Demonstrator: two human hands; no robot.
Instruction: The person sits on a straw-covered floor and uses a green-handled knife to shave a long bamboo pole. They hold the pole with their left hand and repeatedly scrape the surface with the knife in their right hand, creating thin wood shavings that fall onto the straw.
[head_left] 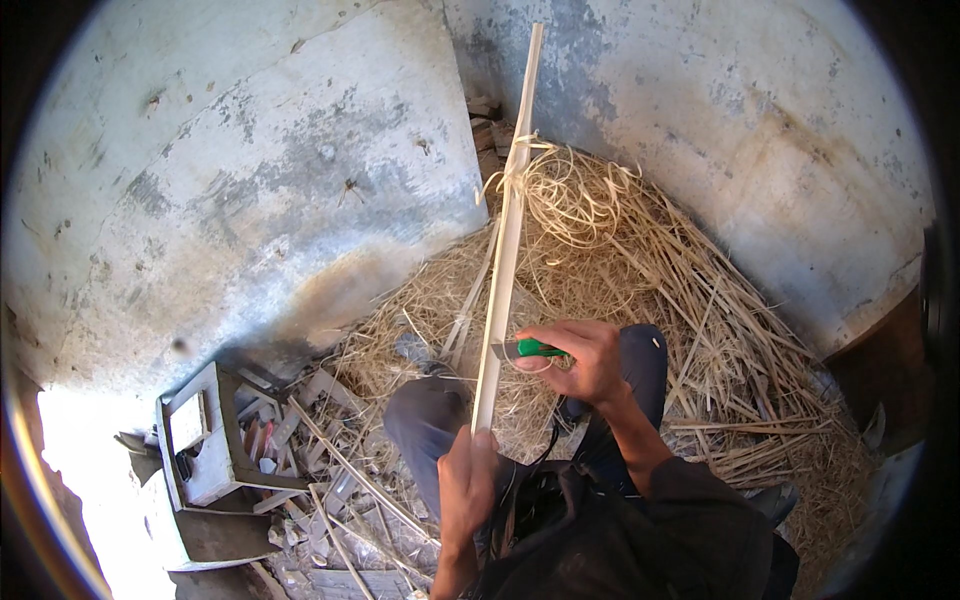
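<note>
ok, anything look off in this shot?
Yes, at left: the open box sits askew among scattered scraps, as if dumped there. The left wall and right wall look blotchy and stained. Nothing odd at the hands: left hand grips the pale strip, right hand the green-handled knife.

Pale cream strip (509, 240), green-handled knife (533, 347)
We see straw-yellow shavings (575, 205), dark blue-grey trousers (425, 425), a black shirt (650, 545) and whitish walls (290, 130) mottled grey-blue, stained brown.

left hand (468, 472) low, curled in grip | right hand (584, 360) higher, curled likewise | right forearm (638, 432) bare, slanting
</note>
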